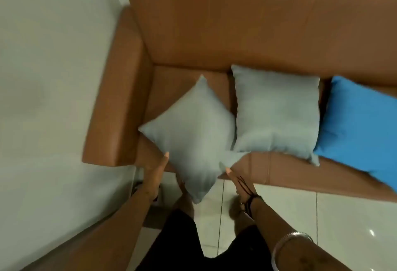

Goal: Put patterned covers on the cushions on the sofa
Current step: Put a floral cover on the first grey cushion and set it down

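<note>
Gripping near grey cushion tilted over sofa front edge, left hand and right hand flat, pressed on its near sides; looks light, soft, squashy, best held by edges.

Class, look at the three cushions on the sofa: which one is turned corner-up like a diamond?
The grey cushion nearest the armrest, held between the left hand and right hand. The other grey cushion and the blue cushion sit squarer.
</note>
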